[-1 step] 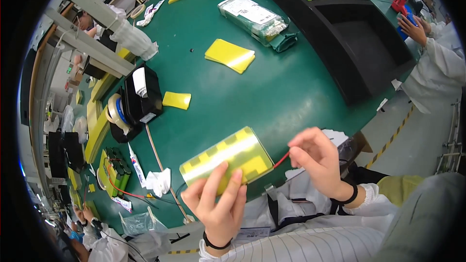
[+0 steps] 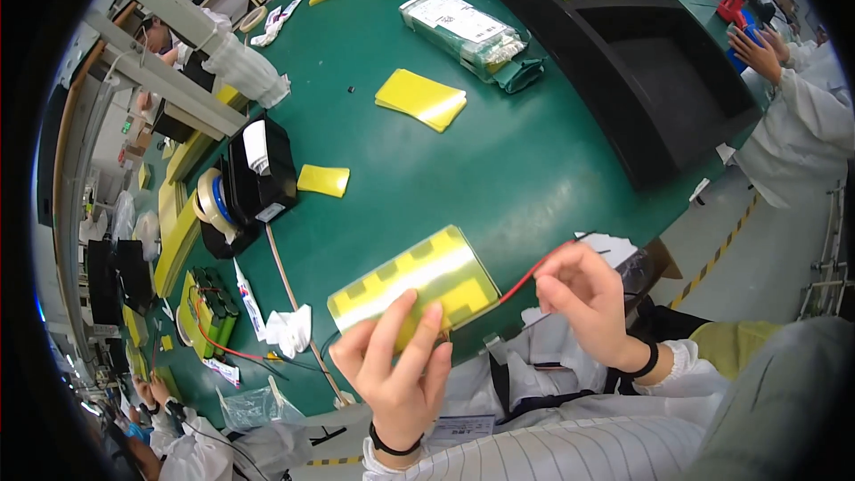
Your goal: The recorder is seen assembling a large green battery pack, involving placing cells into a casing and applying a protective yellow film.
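A flat rectangular battery pack (image 2: 445, 254), covered by yellow sheet under a clear glossy layer, is held tilted above the table's near edge. My left hand (image 2: 392, 361) grips it from below, its fingers spread over the upper face and the thumb mostly hidden. From the pack's right corner a red wire (image 2: 518, 287) runs up to the right, ending in a dark tip. Beside this wire is my right hand (image 2: 583, 294), fingers loosely curled, with a gap between thumb and forefinger. The wire passes along the fingertips; exact contact is hard to see.
Yellow sheets (image 2: 419, 100) lie on the green table (image 2: 383, 214). A black tape dispenser (image 2: 272, 165), a white tube (image 2: 249, 301) and another battery pack (image 2: 207, 316) with wires are at left. At right stands a black tray (image 2: 614, 98); a co-worker's hands (image 2: 757, 49) are beyond it.
More of the red wire shows, with its dark tip visible above my right hand. Its fingers have shifted slightly right and down. The held battery pack has barely moved.
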`<action>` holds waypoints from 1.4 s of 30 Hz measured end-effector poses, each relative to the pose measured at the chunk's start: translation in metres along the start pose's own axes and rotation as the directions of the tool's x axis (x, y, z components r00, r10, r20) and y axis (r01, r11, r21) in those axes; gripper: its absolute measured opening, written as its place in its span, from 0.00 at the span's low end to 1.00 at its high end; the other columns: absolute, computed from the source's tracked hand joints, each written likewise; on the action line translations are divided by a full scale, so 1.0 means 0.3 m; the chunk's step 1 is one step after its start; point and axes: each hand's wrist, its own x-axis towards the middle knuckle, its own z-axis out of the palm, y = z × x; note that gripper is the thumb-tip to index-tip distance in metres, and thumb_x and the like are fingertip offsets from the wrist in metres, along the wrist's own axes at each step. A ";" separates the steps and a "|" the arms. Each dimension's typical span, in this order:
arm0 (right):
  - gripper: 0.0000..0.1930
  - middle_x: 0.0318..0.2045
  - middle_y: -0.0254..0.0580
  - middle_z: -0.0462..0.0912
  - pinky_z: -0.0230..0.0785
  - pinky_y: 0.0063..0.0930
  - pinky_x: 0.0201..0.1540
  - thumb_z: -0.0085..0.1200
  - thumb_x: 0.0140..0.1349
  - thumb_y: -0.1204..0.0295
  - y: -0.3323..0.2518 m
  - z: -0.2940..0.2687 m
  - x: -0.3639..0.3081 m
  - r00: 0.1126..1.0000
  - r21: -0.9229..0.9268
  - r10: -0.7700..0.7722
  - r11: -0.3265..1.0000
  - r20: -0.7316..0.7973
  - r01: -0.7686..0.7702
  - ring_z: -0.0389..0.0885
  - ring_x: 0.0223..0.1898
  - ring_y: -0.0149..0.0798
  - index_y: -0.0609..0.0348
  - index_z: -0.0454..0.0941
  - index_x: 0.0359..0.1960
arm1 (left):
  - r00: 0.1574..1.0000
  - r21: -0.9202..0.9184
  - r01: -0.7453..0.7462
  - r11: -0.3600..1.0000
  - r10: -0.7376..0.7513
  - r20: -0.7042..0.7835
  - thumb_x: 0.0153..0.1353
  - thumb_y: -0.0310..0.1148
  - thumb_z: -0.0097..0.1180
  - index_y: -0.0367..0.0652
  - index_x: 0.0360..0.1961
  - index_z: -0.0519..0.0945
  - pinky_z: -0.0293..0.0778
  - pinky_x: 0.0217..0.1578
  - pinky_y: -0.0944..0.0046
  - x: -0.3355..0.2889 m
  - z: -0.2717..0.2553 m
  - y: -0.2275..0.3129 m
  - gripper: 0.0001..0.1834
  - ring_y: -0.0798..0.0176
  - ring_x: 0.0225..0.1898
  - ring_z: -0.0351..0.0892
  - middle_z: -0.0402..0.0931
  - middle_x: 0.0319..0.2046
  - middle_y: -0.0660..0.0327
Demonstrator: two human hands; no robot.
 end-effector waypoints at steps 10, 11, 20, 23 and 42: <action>0.14 0.35 0.35 0.86 0.72 0.20 0.34 0.61 0.69 0.73 0.291 0.158 -0.396 0.762 0.011 0.602 0.783 0.238 -0.622 0.80 0.31 0.23 0.65 0.82 0.53 | 1.000 -0.071 0.000 0.997 -0.001 -0.003 0.72 0.34 0.49 0.44 0.47 0.88 0.63 0.58 0.55 0.012 -0.013 0.010 0.15 0.50 0.52 0.68 0.81 0.56 0.59; 0.15 0.35 0.36 0.87 0.73 0.20 0.35 0.60 0.70 0.72 0.330 0.180 -0.394 0.749 0.118 0.611 0.749 0.256 -0.652 0.81 0.33 0.24 0.66 0.82 0.55 | 1.000 -0.082 0.001 0.997 -0.002 -0.006 0.72 0.34 0.48 0.44 0.47 0.88 0.63 0.58 0.56 0.014 -0.010 0.014 0.15 0.50 0.52 0.68 0.80 0.56 0.59; 0.15 0.39 0.41 0.88 0.74 0.22 0.37 0.61 0.69 0.73 0.381 0.273 -0.352 0.756 0.213 0.616 0.726 0.221 -0.654 0.85 0.37 0.29 0.71 0.81 0.53 | 0.999 -0.104 -0.014 0.994 0.009 -0.051 0.72 0.33 0.51 0.45 0.47 0.88 0.64 0.57 0.55 0.003 -0.003 0.005 0.13 0.51 0.52 0.68 0.81 0.55 0.61; 0.16 0.41 0.43 0.88 0.74 0.23 0.38 0.61 0.69 0.72 0.402 0.266 -0.346 0.748 0.248 0.618 0.706 0.241 -0.663 0.86 0.39 0.31 0.71 0.81 0.53 | 0.998 -0.104 -0.023 0.994 0.016 -0.064 0.72 0.33 0.51 0.45 0.47 0.88 0.64 0.57 0.55 0.005 0.000 0.008 0.13 0.51 0.51 0.68 0.81 0.55 0.61; 0.14 0.28 0.32 0.78 0.64 0.22 0.27 0.65 0.68 0.66 0.232 0.062 -0.333 0.747 0.380 0.664 0.700 -0.035 -0.604 0.75 0.26 0.25 0.64 0.79 0.45 | 0.992 -0.080 -0.064 0.995 0.054 -0.118 0.66 0.32 0.58 0.47 0.47 0.88 0.63 0.50 0.56 0.007 0.005 -0.004 0.11 0.54 0.50 0.72 0.82 0.53 0.63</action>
